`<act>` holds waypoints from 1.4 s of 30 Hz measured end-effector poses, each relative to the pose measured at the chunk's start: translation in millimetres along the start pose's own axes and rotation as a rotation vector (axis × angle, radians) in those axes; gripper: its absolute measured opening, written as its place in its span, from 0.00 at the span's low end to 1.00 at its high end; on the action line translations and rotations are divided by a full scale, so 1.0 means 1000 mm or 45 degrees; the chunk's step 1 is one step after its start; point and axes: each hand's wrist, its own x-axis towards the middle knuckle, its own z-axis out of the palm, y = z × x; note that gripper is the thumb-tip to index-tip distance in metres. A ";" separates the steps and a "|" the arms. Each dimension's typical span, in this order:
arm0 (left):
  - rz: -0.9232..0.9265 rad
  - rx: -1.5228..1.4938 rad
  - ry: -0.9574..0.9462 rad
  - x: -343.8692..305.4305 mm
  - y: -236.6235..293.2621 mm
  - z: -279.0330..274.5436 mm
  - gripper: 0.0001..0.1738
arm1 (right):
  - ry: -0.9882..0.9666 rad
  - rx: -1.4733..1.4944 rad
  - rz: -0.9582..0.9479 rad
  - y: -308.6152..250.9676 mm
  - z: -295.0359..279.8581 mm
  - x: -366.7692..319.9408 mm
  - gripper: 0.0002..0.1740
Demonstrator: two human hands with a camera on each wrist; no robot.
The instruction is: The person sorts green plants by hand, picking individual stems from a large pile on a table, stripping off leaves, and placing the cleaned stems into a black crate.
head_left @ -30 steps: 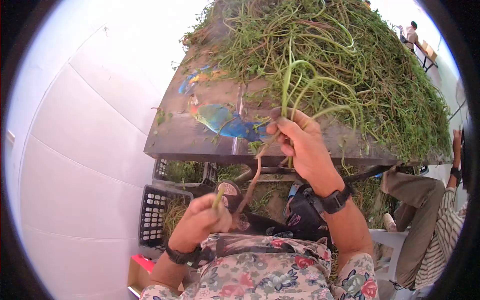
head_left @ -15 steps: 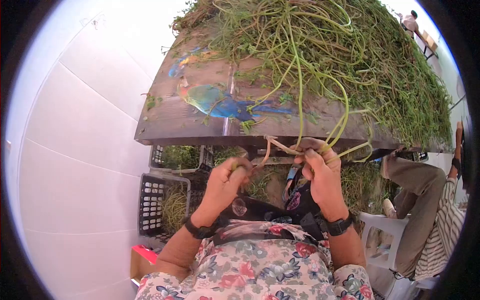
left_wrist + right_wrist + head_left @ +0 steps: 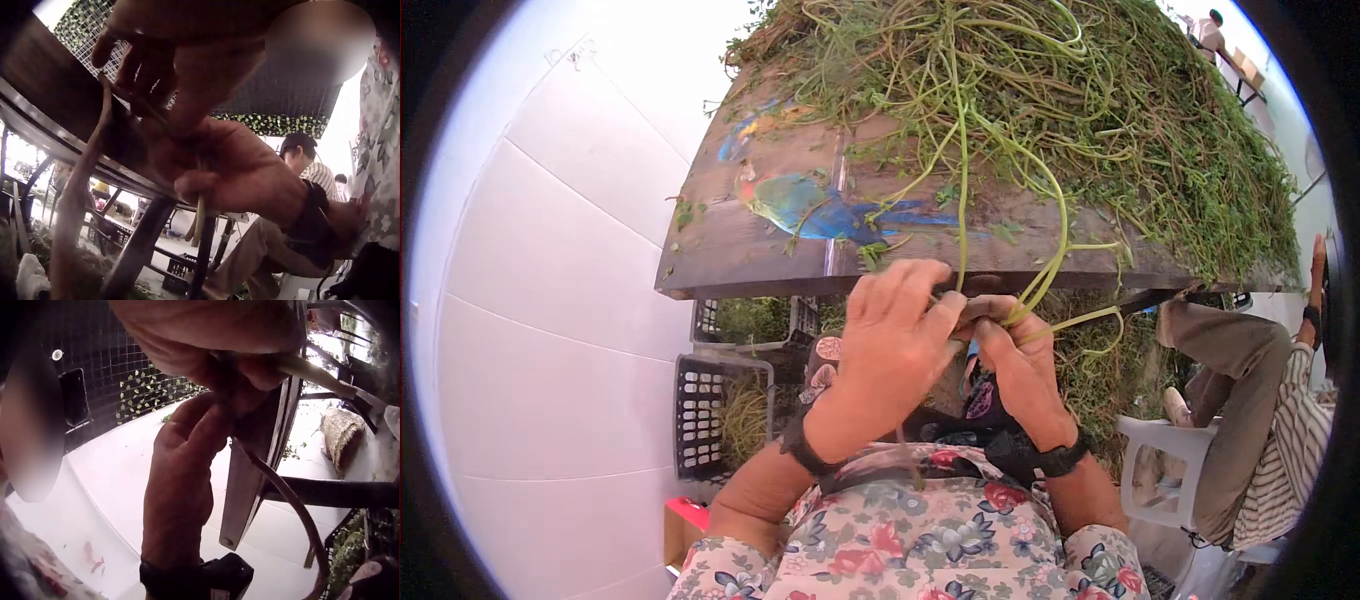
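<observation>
Long green vine stems [image 3: 962, 190] run from the leafy pile [image 3: 1160, 160] over the near table edge. My right hand [image 3: 1022, 360] grips their lower ends just off that edge. Up against it is my left hand [image 3: 890, 325], its thumb and fingers pinching the stems by the right fingertips. In the right wrist view a brown, root-like stem [image 3: 287, 494] curves down from between the two hands. The left wrist view has the same brown stem [image 3: 94, 150] close to the lens, with my right hand [image 3: 244, 169] behind it.
The dark table [image 3: 700, 250] bears a bird picture and scattered leaf bits. Below it on the left stands a black crate [image 3: 700, 420] with plant matter, behind it another crate [image 3: 750, 320]. A person in a striped shirt [image 3: 1280, 480] sits on a white chair [image 3: 1170, 460] at right.
The right hand has drawn the stems down from above the table to its edge. My left hand has risen from near my lap to meet the right hand.
</observation>
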 end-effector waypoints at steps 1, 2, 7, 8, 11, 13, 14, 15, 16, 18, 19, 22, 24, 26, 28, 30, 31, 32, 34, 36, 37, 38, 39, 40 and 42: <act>0.011 0.006 -0.043 0.000 -0.001 0.001 0.23 | -0.005 -0.067 -0.023 -0.002 0.000 0.000 0.11; 0.026 0.015 -0.087 0.001 -0.003 0.002 0.23 | -0.011 -0.131 -0.049 -0.005 0.000 0.001 0.11; 0.009 -0.050 -0.176 -0.002 -0.016 0.008 0.17 | 0.136 0.235 -0.113 -0.032 -0.021 0.012 0.09; 0.009 -0.047 -0.196 -0.002 -0.016 0.007 0.16 | 0.145 0.407 -0.139 -0.037 -0.025 0.016 0.10; -0.013 -0.002 -0.209 -0.002 -0.014 0.006 0.15 | 0.128 0.806 -0.178 -0.043 -0.022 0.030 0.13; -0.021 0.007 -0.169 0.000 -0.009 0.007 0.15 | 0.070 1.066 -0.148 -0.049 -0.017 0.029 0.13; -0.017 -0.006 -0.133 0.002 -0.007 0.008 0.14 | -0.019 1.093 -0.093 -0.049 -0.015 0.028 0.13; -0.012 -0.018 -0.096 0.003 -0.005 0.009 0.13 | -0.108 1.120 -0.039 -0.048 -0.014 0.026 0.13; -0.028 -0.023 -0.095 0.003 -0.006 0.012 0.12 | -0.197 1.145 0.017 -0.047 -0.012 0.023 0.13; -0.059 -0.033 -0.089 0.003 -0.009 0.016 0.10 | -0.362 1.054 -0.021 -0.036 -0.003 0.018 0.13; -0.068 -0.058 -0.084 0.003 -0.010 0.015 0.09 | -0.443 1.005 -0.039 -0.032 0.001 0.015 0.12; -0.064 -0.083 -0.119 0.002 -0.013 0.008 0.07 | -0.123 0.989 0.017 -0.036 -0.002 0.012 0.14; -0.019 -0.026 -0.207 0.001 -0.010 0.002 0.07 | -0.244 1.086 -0.096 -0.039 -0.014 0.022 0.14; -0.038 -0.091 -0.075 0.002 -0.012 0.007 0.07 | -0.318 1.143 -0.137 -0.042 -0.010 0.024 0.14; -0.067 -0.172 0.070 0.004 -0.016 0.012 0.07 | -0.327 1.137 -0.156 -0.045 0.000 0.021 0.14; -0.122 -0.264 0.216 0.003 -0.021 0.014 0.06 | -0.300 1.009 -0.076 -0.033 0.012 0.010 0.15; -0.116 -0.273 0.231 0.002 -0.021 0.014 0.07 | -0.290 0.945 -0.032 -0.025 0.017 0.005 0.15; -0.108 -0.280 0.249 0.001 -0.020 0.015 0.07 | -0.209 0.626 -0.147 -0.020 0.021 0.002 0.15; -0.117 -0.325 0.207 0.002 -0.020 0.012 0.08 | -0.292 0.950 -0.107 -0.025 0.016 0.006 0.15; -0.163 -0.410 0.087 0.005 -0.018 0.001 0.08 | -0.254 1.173 -0.022 -0.034 0.010 0.012 0.15; -0.162 -0.413 0.009 0.006 -0.019 -0.005 0.09 | -0.232 1.133 -0.032 -0.038 0.007 0.016 0.15; -0.158 -0.416 -0.064 0.007 -0.021 -0.011 0.10 | -0.213 1.091 -0.046 -0.042 0.004 0.020 0.15; -0.155 -0.417 -0.138 0.008 -0.022 -0.014 0.11 | -0.194 1.050 -0.058 -0.045 0.001 0.024 0.15; -0.100 -0.473 -0.172 0.007 -0.023 -0.012 0.11 | -0.230 1.084 -0.082 -0.044 -0.003 0.032 0.14; 0.009 -0.583 -0.244 0.002 -0.024 -0.008 0.11 | -0.175 1.107 -0.005 -0.051 -0.005 0.044 0.14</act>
